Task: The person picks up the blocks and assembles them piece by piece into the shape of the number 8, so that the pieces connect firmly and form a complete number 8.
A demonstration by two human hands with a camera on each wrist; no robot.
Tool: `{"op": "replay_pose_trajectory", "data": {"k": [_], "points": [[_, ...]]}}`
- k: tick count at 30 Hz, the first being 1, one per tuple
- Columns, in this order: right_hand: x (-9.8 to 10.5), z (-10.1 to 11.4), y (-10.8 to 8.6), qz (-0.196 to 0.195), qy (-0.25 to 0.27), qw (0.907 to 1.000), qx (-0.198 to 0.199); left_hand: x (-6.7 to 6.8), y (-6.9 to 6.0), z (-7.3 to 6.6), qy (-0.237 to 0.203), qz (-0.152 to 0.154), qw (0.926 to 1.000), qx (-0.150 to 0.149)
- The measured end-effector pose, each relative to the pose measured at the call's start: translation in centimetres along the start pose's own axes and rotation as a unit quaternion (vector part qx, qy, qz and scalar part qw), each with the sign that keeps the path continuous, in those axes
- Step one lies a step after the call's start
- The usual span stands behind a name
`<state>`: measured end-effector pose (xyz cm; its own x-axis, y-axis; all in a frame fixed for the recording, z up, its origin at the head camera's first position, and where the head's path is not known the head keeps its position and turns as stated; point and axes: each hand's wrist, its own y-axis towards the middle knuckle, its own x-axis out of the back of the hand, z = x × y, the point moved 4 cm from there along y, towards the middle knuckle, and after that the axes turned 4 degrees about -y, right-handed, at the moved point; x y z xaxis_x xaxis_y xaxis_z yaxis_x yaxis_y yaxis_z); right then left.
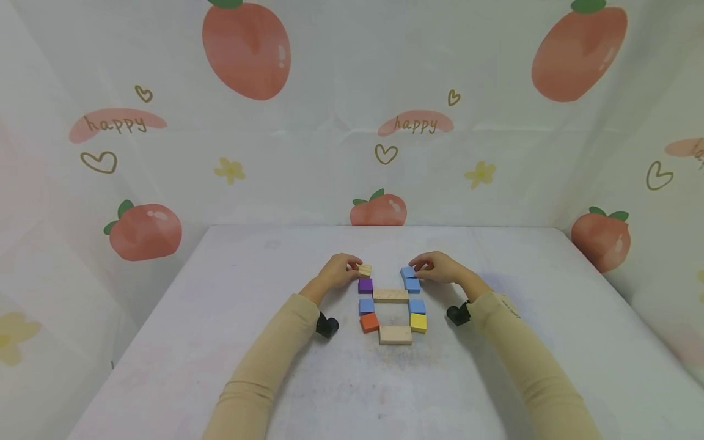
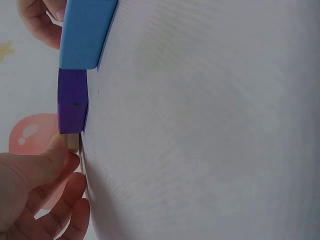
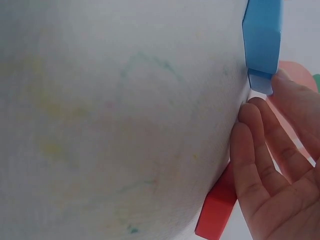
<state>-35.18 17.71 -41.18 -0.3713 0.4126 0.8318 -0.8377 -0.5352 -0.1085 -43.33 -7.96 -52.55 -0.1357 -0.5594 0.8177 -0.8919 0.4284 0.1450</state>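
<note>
My left hand (image 1: 340, 269) pinches a small natural-wood block (image 1: 365, 270) at the far left end of a block outline on the table. Just nearer lies a purple block (image 1: 365, 286), which hides part of the wooden one in the left wrist view. Across from it, my right hand (image 1: 437, 267) has thumb and fingertips at a blue block (image 1: 407, 272), pinching it at the far right end. Another blue block (image 1: 412, 285) sits directly in front of that one. In the right wrist view the nearer blue block (image 3: 262, 37) partly covers the pinched block (image 3: 260, 82).
A long wooden block (image 1: 391, 296) lies between the two sides. Nearer are blue blocks (image 1: 366, 307) (image 1: 417, 307), an orange block (image 1: 369, 322), a yellow block (image 1: 418, 322) and a wooden block (image 1: 395, 335). A red block (image 3: 216, 210) shows beside my right hand in its wrist view.
</note>
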Motion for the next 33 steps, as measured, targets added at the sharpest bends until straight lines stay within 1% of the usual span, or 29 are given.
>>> {"op": "replay_pose_trajectory", "data": {"k": [1, 2, 3, 4, 5, 6, 7, 8, 9, 10, 11, 12, 13, 14, 15, 16, 17, 19, 20, 21, 22, 23, 24, 27, 29, 30, 31, 32, 33], "points": [[0.0, 0.0, 0.0, -0.001, -0.001, 1.0, 0.001, -0.4, 0.4, 0.7, -0.007, 0.006, 1.0, -0.003], [0.0, 0.1, 0.0, -0.002, -0.001, 1.0, 0.002, -0.5, 0.6, 1.0, -0.01, 0.011, 0.9999, 0.0], [0.0, 0.1, 0.0, -0.002, -0.003, 1.0, 0.003, -1.5, 1.5, 2.5, -0.013, 0.008, 0.9999, -0.006], [0.1, 0.1, 0.0, -0.002, -0.004, 1.0, 0.003, -0.4, 0.5, 0.8, -0.01, 0.009, 0.9999, -0.004], [0.1, 0.1, 0.0, -0.003, -0.005, 1.0, 0.004, 0.1, 0.2, 0.1, -0.013, 0.014, 0.9998, 0.002], [0.1, 0.1, 0.0, -0.003, -0.004, 1.0, 0.002, 0.8, -0.4, -1.1, -0.016, 0.02, 0.9996, 0.014], [0.1, 0.1, 0.0, -0.003, -0.006, 1.0, 0.002, 1.5, -0.9, -2.2, -0.018, 0.031, 0.9988, 0.032], [0.1, 0.1, 0.0, -0.004, -0.006, 1.0, 0.001, 2.1, -1.3, -3.1, -0.021, 0.034, 0.9984, 0.04], [0.1, 0.1, 0.0, -0.004, -0.007, 1.0, 0.0, 2.5, -1.7, -3.7, -0.031, 0.031, 0.9987, 0.027], [0.1, 0.0, 0.0, -0.004, -0.006, 1.0, -0.002, 3.2, -2.2, -4.5, -0.04, 0.039, 0.998, 0.03], [0.1, 0.0, 0.0, -0.004, -0.007, 1.0, -0.002, 2.8, -1.7, -4.0, -0.05, 0.044, 0.9972, 0.033], [0.1, 0.0, 0.0, -0.005, -0.006, 1.0, -0.003, 3.1, -2.0, -4.3, -0.054, 0.048, 0.9969, 0.032], [0.1, 0.0, 0.0, -0.004, -0.007, 1.0, -0.003, 3.1, -1.9, -4.1, -0.06, 0.038, 0.9974, 0.012], [0.1, 0.1, 0.0, -0.005, -0.007, 1.0, -0.003, 3.2, -2.0, -4.3, -0.059, 0.039, 0.9974, 0.013], [0.1, 0.1, 0.0, -0.005, -0.008, 1.0, -0.003, 3.1, -1.9, -4.1, -0.061, 0.039, 0.9973, 0.008], [0.1, 0.1, 0.0, -0.005, -0.007, 1.0, -0.004, 2.9, -1.7, -3.8, -0.057, 0.038, 0.9976, 0.011], [0.1, 0.1, -0.1, -0.005, -0.006, 1.0, -0.004, 2.6, -1.4, -3.4, -0.055, 0.038, 0.9977, 0.015], [0.1, 0.2, -0.1, -0.004, -0.004, 1.0, -0.004, 1.2, -0.4, -1.4, -0.043, 0.016, 0.9989, -0.006], [0.1, 0.2, -0.1, -0.005, -0.003, 1.0, -0.004, 0.6, 0.0, -0.7, -0.037, 0.016, 0.9992, 0.001], [0.1, 0.2, -0.1, -0.005, -0.004, 1.0, -0.002, -0.4, 0.8, 0.8, -0.038, 0.013, 0.9992, -0.008], [0.1, 0.2, -0.2, -0.005, -0.003, 1.0, 0.0, -1.5, 1.6, 2.4, -0.031, 0.003, 0.9994, -0.015], [0.1, 0.3, -0.2, -0.005, -0.004, 1.0, 0.002, -2.5, 2.4, 3.8, -0.027, 0.007, 0.9996, -0.006], [0.1, 0.3, -0.2, -0.005, -0.004, 1.0, 0.004, -3.7, 3.4, 5.6, -0.023, 0.003, 0.9997, -0.008], [0.1, 0.3, -0.2, -0.005, -0.006, 0.9999, 0.009, -6.9, 6.0, 10.3, -0.027, 0.015, 0.9995, 0.004], [0.1, 0.2, -0.2, -0.004, -0.007, 0.9999, 0.009, -8.1, 6.9, 12.0, -0.025, 0.012, 0.9996, -0.001], [0.1, 0.2, -0.2, -0.004, -0.007, 0.9999, 0.009, -8.4, 7.1, 12.5, -0.028, 0.011, 0.9995, -0.005], [0.1, 0.2, -0.2, -0.004, -0.008, 0.9999, 0.008, -8.4, 7.1, 12.5, -0.029, 0.007, 0.9995, -0.012], [0.1, 0.2, -0.2, -0.003, -0.008, 0.9999, 0.006, -7.9, 6.7, 11.8, -0.03, 0.009, 0.9994, -0.011], [0.1, 0.1, -0.1, -0.003, -0.009, 0.9999, 0.005, -7.1, 6.0, 10.5, -0.031, 0.013, 0.9994, -0.007]]}}
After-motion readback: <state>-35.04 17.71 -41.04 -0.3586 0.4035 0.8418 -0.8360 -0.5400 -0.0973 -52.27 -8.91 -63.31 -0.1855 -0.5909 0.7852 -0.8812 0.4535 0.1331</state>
